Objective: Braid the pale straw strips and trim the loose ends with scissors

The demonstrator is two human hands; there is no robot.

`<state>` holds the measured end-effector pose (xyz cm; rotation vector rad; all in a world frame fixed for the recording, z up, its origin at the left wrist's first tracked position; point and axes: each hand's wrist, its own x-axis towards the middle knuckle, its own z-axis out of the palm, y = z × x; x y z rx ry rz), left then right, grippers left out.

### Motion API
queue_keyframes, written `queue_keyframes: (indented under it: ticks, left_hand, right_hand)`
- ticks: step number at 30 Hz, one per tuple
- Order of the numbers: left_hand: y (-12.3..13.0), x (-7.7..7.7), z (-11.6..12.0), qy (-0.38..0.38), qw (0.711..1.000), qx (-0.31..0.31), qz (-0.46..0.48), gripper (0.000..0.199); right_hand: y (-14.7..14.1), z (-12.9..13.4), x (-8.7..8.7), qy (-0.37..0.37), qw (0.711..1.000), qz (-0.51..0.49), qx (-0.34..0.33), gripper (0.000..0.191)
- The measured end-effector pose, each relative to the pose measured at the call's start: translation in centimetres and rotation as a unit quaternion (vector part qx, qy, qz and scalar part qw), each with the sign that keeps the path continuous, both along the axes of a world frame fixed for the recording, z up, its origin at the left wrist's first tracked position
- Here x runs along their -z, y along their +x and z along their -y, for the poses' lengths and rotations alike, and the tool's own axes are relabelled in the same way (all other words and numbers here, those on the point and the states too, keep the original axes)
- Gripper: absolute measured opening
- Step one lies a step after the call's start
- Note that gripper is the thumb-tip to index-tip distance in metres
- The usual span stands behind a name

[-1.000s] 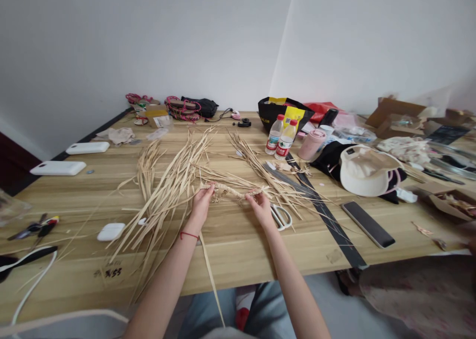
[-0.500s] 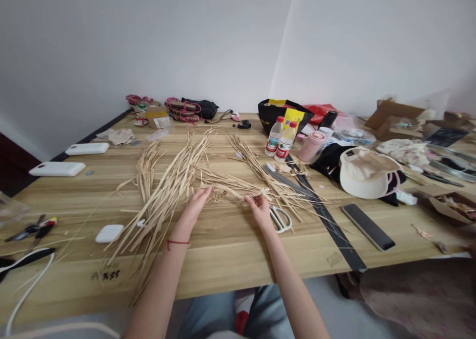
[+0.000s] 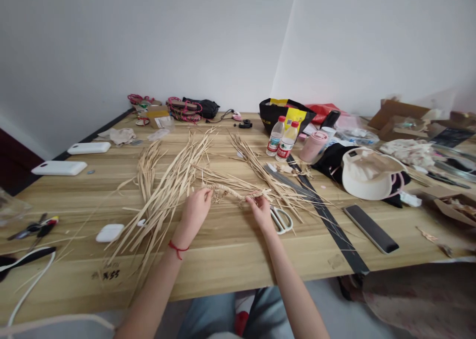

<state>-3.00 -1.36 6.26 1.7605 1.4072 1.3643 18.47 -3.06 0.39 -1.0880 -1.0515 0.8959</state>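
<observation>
A short braided straw cord (image 3: pixel 230 191) stretches between my hands, slightly bowed, with frayed strands along it. My left hand (image 3: pixel 197 207) pinches its left end, a red string bracelet on the wrist. My right hand (image 3: pixel 259 210) has fingers closed on the right end, where loose tips stick out. Long dry straw strips (image 3: pixel 174 175) lie in a bundle beside my left hand. More straw strips (image 3: pixel 256 165) spread behind the cord and to its right. Scissors with pale handles (image 3: pixel 283 221) rest next to my right hand, their blades mostly hidden.
Two water bottles (image 3: pixel 285 143), a pink cup (image 3: pixel 313 146) and a cream cap (image 3: pixel 368 175) stand back right. A phone (image 3: pixel 371 228) lies right of a black strip (image 3: pixel 334 230). At left are a white earbud case (image 3: pixel 109 233) and white power banks (image 3: pixel 59 168).
My left hand has turned over, its fingers curling from stretched out into a pinch at the cord's left end. My right hand has stayed nearly still on the other end.
</observation>
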Motion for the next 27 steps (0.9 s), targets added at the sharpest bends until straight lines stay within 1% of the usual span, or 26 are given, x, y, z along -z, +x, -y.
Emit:
queue_keyframes:
  ticks: [2, 3, 5, 6, 8, 10, 13, 16, 19, 24, 27]
  left_hand:
    - [-0.1, -0.8, 0.0, 0.038, 0.996, 0.021, -0.074, 0.01]
    - [-0.1, -1.1, -0.2, 0.06, 0.991, 0.043, -0.112, 0.014]
    - [-0.2, -1.6, -0.9, 0.101, 0.972, 0.109, -0.183, 0.029]
    - [-0.2, -1.8, -1.4, 0.118, 0.958, 0.143, -0.218, 0.036]
    - [-0.5, -1.9, -2.3, 0.144, 0.927, 0.192, -0.288, 0.047]
    - [-0.8, -1.8, -3.3, 0.17, 0.892, 0.216, -0.359, 0.052]
    - [-1.3, -1.8, -4.3, 0.206, 0.837, 0.244, -0.445, 0.054]
    - [-1.6, -1.9, -4.7, 0.23, 0.802, 0.258, -0.488, 0.054]
    - [-1.7, -2.0, -4.9, 0.239, 0.788, 0.257, -0.505, 0.049]
    - [-2.0, -1.6, -5.3, 0.25, 0.785, 0.27, -0.498, 0.041]
    - [-2.2, -1.7, -5.4, 0.25, 0.779, 0.272, -0.506, 0.04]
  right_hand:
    - [0.0, 0.0, 0.0, 0.001, 1.0, -0.001, -0.002, 0.023]
    - [0.0, 0.0, 0.0, 0.0, 1.0, -0.001, -0.005, 0.023]
    - [0.1, 0.0, 0.0, -0.002, 1.0, 0.0, -0.009, 0.024]
    - [0.1, 0.0, 0.0, -0.004, 1.0, 0.001, -0.009, 0.024]
    - [0.1, 0.0, 0.1, -0.006, 1.0, -0.002, -0.005, 0.026]
    - [0.2, 0.0, 0.1, -0.005, 1.0, -0.011, -0.003, 0.028]
    - [0.2, -0.1, 0.4, -0.003, 1.0, -0.019, -0.013, 0.027]
    - [0.3, -0.4, 0.7, 0.0, 1.0, -0.02, -0.017, 0.025]
    - [0.3, -0.5, 0.8, 0.006, 1.0, -0.016, -0.019, 0.025]
    - [0.2, -0.2, 0.2, 0.01, 1.0, -0.003, -0.022, 0.024]
    - [0.0, 0.0, -0.2, 0.017, 0.999, -0.016, -0.026, 0.024]
